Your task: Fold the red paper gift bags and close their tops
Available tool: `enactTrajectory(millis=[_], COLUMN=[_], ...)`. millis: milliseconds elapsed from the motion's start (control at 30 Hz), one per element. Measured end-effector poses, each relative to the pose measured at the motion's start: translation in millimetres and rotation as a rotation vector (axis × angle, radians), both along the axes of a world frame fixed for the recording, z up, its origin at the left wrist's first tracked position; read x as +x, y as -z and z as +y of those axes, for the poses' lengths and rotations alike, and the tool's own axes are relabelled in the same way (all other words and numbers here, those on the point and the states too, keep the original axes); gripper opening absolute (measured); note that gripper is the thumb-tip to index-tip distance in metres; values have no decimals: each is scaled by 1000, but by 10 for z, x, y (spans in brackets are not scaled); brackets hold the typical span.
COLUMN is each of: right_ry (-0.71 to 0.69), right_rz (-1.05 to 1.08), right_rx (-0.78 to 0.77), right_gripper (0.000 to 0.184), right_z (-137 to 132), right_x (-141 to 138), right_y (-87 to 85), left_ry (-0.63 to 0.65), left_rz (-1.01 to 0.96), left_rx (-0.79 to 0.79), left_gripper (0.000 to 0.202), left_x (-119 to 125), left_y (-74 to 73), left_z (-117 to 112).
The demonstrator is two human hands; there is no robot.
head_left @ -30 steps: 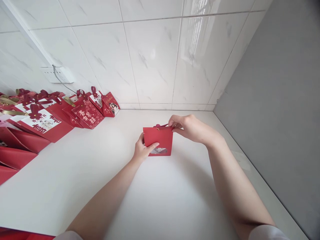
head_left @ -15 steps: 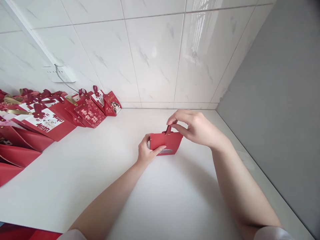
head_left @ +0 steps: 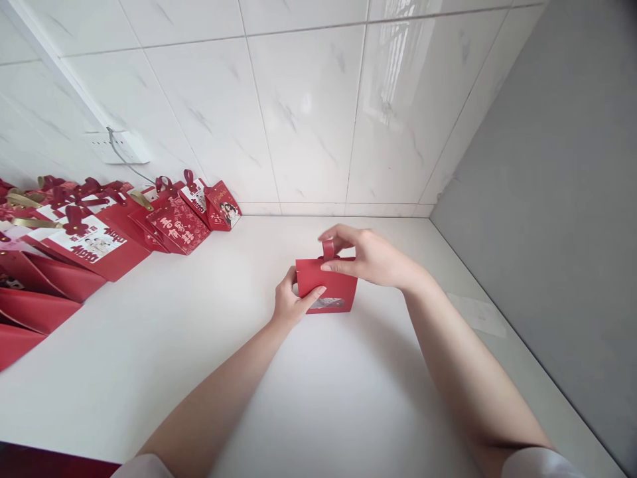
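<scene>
A small red gift box (head_left: 338, 285) stands on the white tabletop, with a clear window low on the side facing me. My left hand (head_left: 291, 299) grips its left edge, the thumb across the front and the fingers behind. From the top rises a red ribbon loop (head_left: 328, 249). My right hand (head_left: 371, 255) is closed at the box's top edge, thumb on the near face and fingers curled over by the loop. What its fingertips touch behind the box is hidden.
Several red gift boxes (head_left: 182, 222) with ribbon handles crowd the left of the white table (head_left: 199, 318). A tiled wall (head_left: 308, 119) with a socket (head_left: 117, 147) and cable stands behind; a grey panel (head_left: 557, 199) bounds the right. Something dark red (head_left: 44, 461) shows at the lower left.
My right hand has moved left and down from the ribbon loop to the box's top edge. The loop now stands more upright, and the box has turned slightly. My left hand keeps its grip.
</scene>
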State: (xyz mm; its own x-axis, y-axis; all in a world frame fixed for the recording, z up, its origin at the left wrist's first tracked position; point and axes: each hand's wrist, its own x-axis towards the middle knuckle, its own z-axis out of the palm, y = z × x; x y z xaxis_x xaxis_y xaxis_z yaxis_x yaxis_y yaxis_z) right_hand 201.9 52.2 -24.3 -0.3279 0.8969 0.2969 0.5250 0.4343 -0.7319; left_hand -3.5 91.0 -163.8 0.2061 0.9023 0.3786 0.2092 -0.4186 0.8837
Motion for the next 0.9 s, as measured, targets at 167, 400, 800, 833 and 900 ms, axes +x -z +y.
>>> enactTrajectory(millis=[167, 400, 800, 833, 900], right_ry=[31, 20, 155, 182, 241], right_rz=[-75, -50, -395, -451, -511], right_rx=[-67, -2, -179, -200, -240], right_gripper=[12, 14, 36, 41, 49], right_z=[45, 34, -114, -126, -153], right_x=[-3, -20, 89, 95, 94], right_y=[27, 34, -64, -71, -96], left_ry=[1, 19, -12, -83, -203], left_rz=[8, -10, -165, -168, -169], left_rx=[-8, -47, -44, -32, -31], left_gripper=[43, 47, 46, 44, 41], left_x=[4, 9, 76, 65, 26], left_y=[3, 29, 30, 43, 63], left_z=[-7, 65, 120, 141, 191])
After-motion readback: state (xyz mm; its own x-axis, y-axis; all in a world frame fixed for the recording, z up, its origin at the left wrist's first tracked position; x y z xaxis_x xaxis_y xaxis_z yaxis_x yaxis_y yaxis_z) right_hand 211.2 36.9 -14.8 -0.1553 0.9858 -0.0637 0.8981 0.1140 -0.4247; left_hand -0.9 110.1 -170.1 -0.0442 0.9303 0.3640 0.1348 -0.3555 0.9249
